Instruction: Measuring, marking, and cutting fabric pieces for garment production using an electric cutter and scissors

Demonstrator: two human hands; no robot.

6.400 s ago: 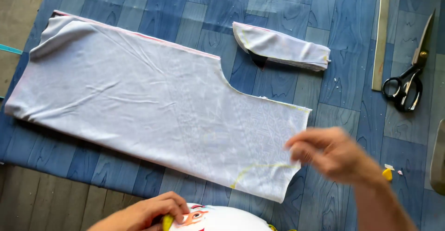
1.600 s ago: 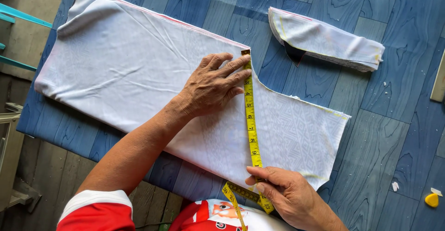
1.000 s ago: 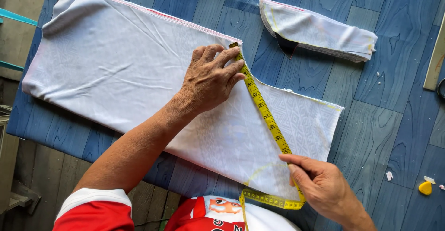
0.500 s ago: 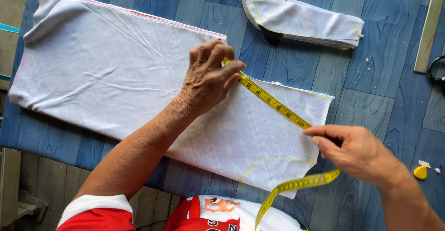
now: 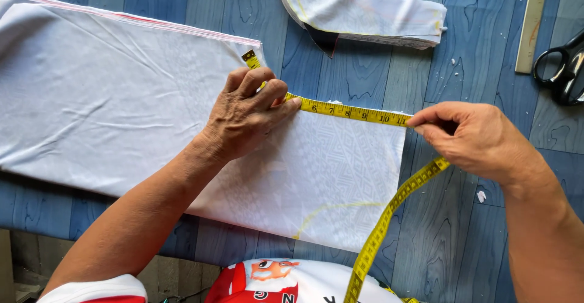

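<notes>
Head view, looking down on a blue plank-patterned table (image 5: 365, 54). A large white cloth (image 5: 121, 108) lies flat across the left and middle, its far edge showing a thin red line, its right end cut square near the middle of the picture; a faint yellow curved mark shows near its lower right corner. A yellow tape (image 5: 353, 113) runs along the cloth's upper right edge, from the notch where the edge steps down to the right corner, then hangs loose and trails down toward the near edge of the picture. The left hand (image 5: 246, 117) lies palm down on the cloth, fingers (image 5: 277, 96) pressing the tape flat near its free end. The right hand (image 5: 477, 139) pinches the tape between thumb and forefinger at the cloth's right corner, drawing it taut between the two hands. A smaller folded white piece (image 5: 365, 11) lies apart at the top, beyond the tape. A wooden ruler (image 5: 530, 23) lies upright at the upper right, with black-handled scissors (image 5: 563, 69) just beside it at the right edge. Small white scraps dot the table. A red and white shirt (image 5: 286, 282) shows at the bottom.
</notes>
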